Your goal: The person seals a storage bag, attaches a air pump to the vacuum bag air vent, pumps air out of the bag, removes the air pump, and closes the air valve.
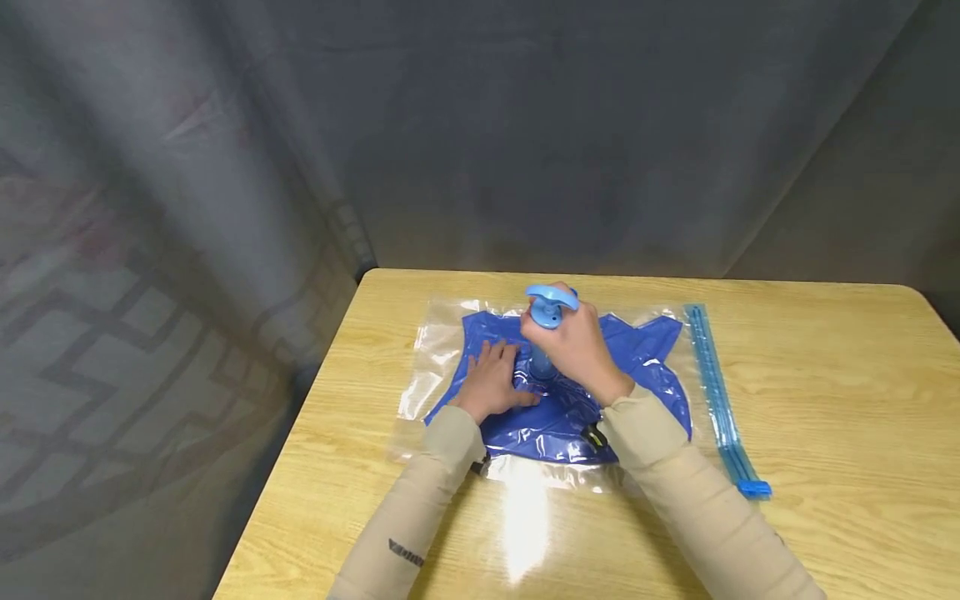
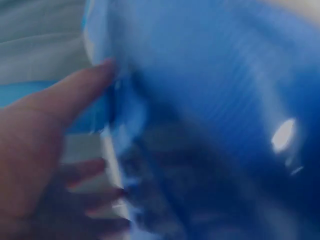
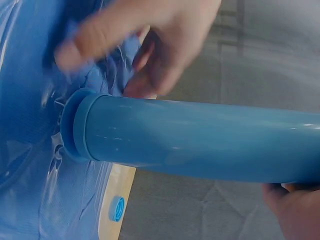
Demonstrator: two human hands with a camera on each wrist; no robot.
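Note:
A clear vacuum storage bag point(image 1: 431, 367) lies flat, with a folded blue fabric item point(image 1: 525, 442) inside it. On the bag stands a blue hand pump point(image 3: 200, 137), its round base against the plastic in the right wrist view. My right hand point(image 1: 577, 346) grips the upper part of the pump's barrel, just under the light blue handle point(image 1: 552, 296). Beside the pump's base my left hand point(image 1: 491, 385) rests on the bag with its fingers spread. The left wrist view is blurred; the left thumb point(image 2: 75, 92) shows against the blue surface there.
Along the bag's right edge runs a blue zip strip point(image 1: 712, 383), with a blue slider point(image 1: 753, 489) at its near end. A small blue cap point(image 3: 117, 208) lies on the wooden table point(image 1: 847, 400) past the bag. Grey curtains point(image 1: 525, 150) hang behind the table.

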